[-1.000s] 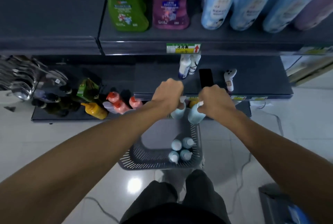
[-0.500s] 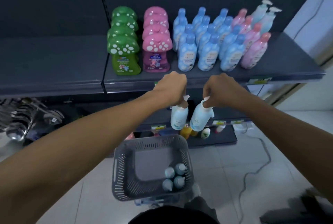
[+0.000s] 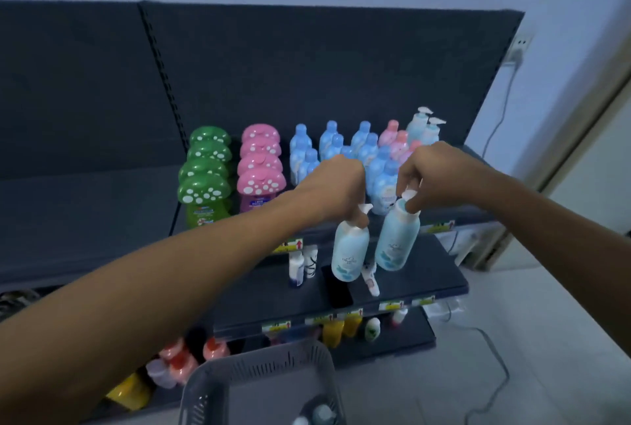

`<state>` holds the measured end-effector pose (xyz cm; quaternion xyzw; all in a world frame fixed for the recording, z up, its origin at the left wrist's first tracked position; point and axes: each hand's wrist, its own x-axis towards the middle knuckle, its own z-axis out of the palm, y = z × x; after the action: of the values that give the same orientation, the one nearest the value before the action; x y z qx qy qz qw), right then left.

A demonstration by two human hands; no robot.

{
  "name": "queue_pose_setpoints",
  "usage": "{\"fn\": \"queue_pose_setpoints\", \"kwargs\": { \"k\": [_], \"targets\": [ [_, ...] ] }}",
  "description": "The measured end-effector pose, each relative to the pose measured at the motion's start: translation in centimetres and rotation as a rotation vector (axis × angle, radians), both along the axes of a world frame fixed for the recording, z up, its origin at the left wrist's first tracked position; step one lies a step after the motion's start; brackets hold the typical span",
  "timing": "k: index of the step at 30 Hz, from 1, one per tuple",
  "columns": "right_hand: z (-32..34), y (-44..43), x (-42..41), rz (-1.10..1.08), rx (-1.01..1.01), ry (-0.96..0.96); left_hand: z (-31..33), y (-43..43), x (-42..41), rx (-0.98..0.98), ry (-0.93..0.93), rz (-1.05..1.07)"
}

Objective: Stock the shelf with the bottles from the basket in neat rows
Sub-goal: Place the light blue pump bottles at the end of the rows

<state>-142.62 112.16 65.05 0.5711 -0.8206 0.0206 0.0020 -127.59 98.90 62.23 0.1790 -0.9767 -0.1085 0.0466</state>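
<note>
Pump bottles, two, pale blue: centre frame, hanging before the top shelf [image 3: 102, 213]. Left hand [image 3: 333, 185] grips left bottle [image 3: 350, 254] at its pump neck; right hand [image 3: 430, 175] pinches right bottle [image 3: 396, 240] likewise. Likely rigid, smooth, apt to swing; steadier held by the body. More in basket [image 3: 256, 365], bottom centre.

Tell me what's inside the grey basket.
Two pale bottle caps show low on the right inside the grey basket. The frame's bottom edge cuts off its near part, so any others are unseen.
</note>
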Motion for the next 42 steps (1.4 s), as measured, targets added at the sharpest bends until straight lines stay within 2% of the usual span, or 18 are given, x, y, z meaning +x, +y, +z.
{"fn": "queue_pose_setpoints", "kwargs": {
  "k": [6,16,25,34,42],
  "targets": [
    [3.5,1.6,-5.6,0.001,0.030,-0.067,2.0,1.6,-4.7,-0.017,0.005,-0.057],
    [4.3,2.9,-16.9,0.100,0.101,-0.149,2.4,4.7,-15.0,0.036,0.030,-0.022],
    [4.0,1.9,-25.9,0.175,-0.024,-0.162,2.8,6.0,-23.2,0.044,0.117,0.030],
    [2.3,-1.3,-31.1,0.205,-0.087,-0.186,2.0,5.5,-28.0,-0.052,0.113,0.112],
    [0.6,-4.2,-33.5,0.211,-0.076,-0.240,0.9,4.7,-30.6,-0.063,0.097,0.185]
  ]
}}
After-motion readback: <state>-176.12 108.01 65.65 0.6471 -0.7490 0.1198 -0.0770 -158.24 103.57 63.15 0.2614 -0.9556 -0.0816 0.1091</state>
